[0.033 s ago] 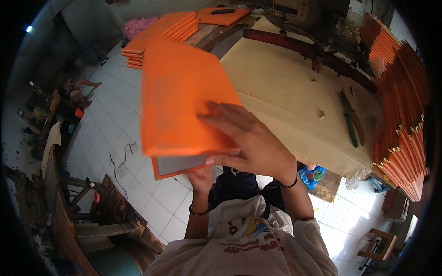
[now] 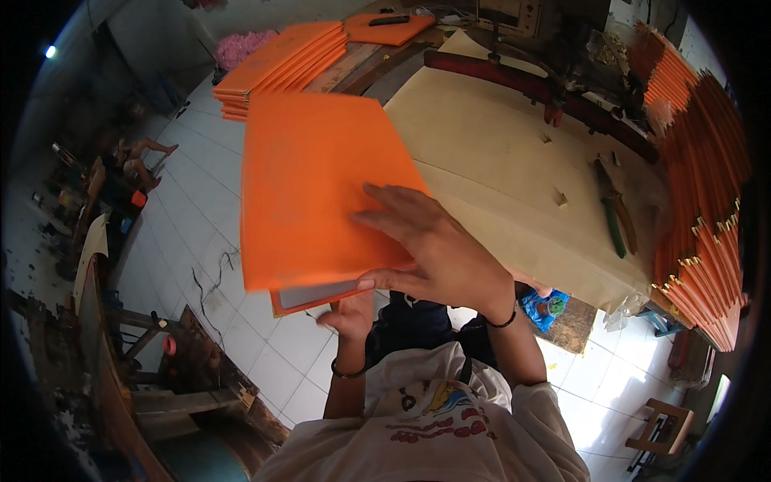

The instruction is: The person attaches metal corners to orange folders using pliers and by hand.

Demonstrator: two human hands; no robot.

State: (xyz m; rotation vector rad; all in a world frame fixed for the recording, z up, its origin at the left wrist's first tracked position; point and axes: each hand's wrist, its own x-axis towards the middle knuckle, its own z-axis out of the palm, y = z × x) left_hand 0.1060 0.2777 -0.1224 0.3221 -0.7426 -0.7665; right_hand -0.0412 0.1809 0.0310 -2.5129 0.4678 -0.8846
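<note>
An orange folder point(image 2: 313, 185) with a grey inside is held in the air in front of me, its cover slightly parted along the near edge. My right hand point(image 2: 434, 249) lies across the cover with fingers stretched over the top, its thumb at the parted edge, so the cover sits between thumb and fingers. Under the folder, my left hand point(image 2: 353, 316) bears it from below; the thumb side shows, while the other fingers are hidden behind it. A worktable point(image 2: 498, 136) covered in tan paper stands just beyond my right hand.
Pliers point(image 2: 614, 207) and small metal bits lie on the worktable, with a dark red bar point(image 2: 562, 96) across its far side. Orange folders are stacked point(image 2: 281, 64) at the far left. More, with metal-tipped edges, stand in a row point(image 2: 699, 241) at the right. A wooden stool point(image 2: 660, 426) is at lower right.
The folder has tipped and sunk slightly toward me, and its near gap looks narrower. My left thumb stands out a little more below it; my right hand has shifted only slightly.
</note>
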